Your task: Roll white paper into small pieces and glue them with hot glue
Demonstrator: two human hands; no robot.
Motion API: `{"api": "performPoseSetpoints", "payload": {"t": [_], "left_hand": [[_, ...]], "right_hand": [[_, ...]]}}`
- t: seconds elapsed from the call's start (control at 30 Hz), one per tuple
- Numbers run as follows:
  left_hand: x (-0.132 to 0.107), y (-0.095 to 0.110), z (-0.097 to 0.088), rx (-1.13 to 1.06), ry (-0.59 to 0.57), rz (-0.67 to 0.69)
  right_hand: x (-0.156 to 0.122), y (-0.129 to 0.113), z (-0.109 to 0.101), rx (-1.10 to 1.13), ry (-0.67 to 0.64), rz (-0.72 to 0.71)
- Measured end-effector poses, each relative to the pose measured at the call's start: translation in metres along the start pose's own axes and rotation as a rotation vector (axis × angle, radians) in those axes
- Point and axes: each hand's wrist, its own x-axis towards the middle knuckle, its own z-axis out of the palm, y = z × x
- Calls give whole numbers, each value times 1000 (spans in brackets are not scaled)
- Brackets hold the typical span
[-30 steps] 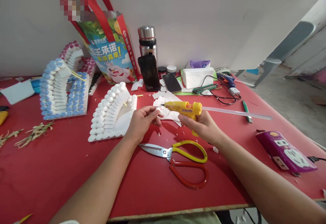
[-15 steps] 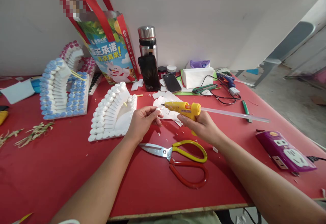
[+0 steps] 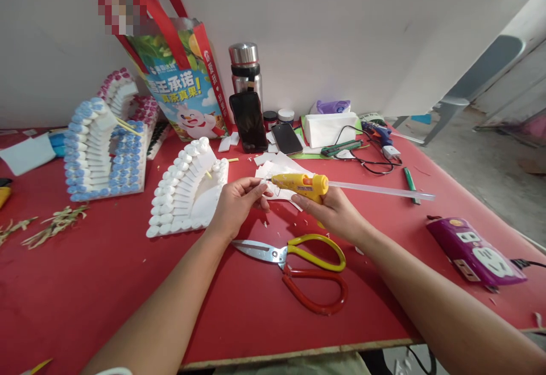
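Glue gun (image 3: 301, 182): yellow, held above the middle of the red table (image 3: 145, 295), nozzle aimed left; it has just shifted left, and its tip now seems to meet the white piece, so the work appears to be at the contact itself.
Scissors (image 3: 281, 255): nearest the table's front edge, 2 loops apart, 1 yellow and 1 red, no hand on them.
Power strip (image 3: 478, 252): purple, well right of the hands.
Right hand (image 3: 335, 210): wrapped around the gun's handle; whether the trigger is squeezed, I cannot tell.
Left hand (image 3: 238, 201): thumb and fingertips pinching the small white piece (image 3: 265, 184), mostly hidden.
White model (image 3: 181, 193): just beyond the left wrist, standing untouched, rounded white lumps along its curve.
Clear stick (image 3: 379, 190): out of the gun's rear; against 0.5 s ago its far end sits further left, while the left hand keeps nearly the same place.
Paper scraps (image 3: 279, 164): behind the gun.
Upright phone (image 3: 247, 122): further back, before the steel flask (image 3: 244, 53).
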Motion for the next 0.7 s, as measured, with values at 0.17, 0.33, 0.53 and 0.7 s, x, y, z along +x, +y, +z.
{"api": "performPoseSetpoints", "payload": {"t": [0.17,0.33,0.53,0.7], "left_hand": [[0,0,0,-3,-2,-4],[-1,2,1,-7,-3,-16],[0,-1,0,1,-22,0],[1,-2,0,-19,-12,-1]], "right_hand": [[1,2,-1,-20,-13,-26],[2,4,-3,-32,-15,-40],[2,5,-3,-13,12,-24],[1,6,-6,23,31,-17]]}}
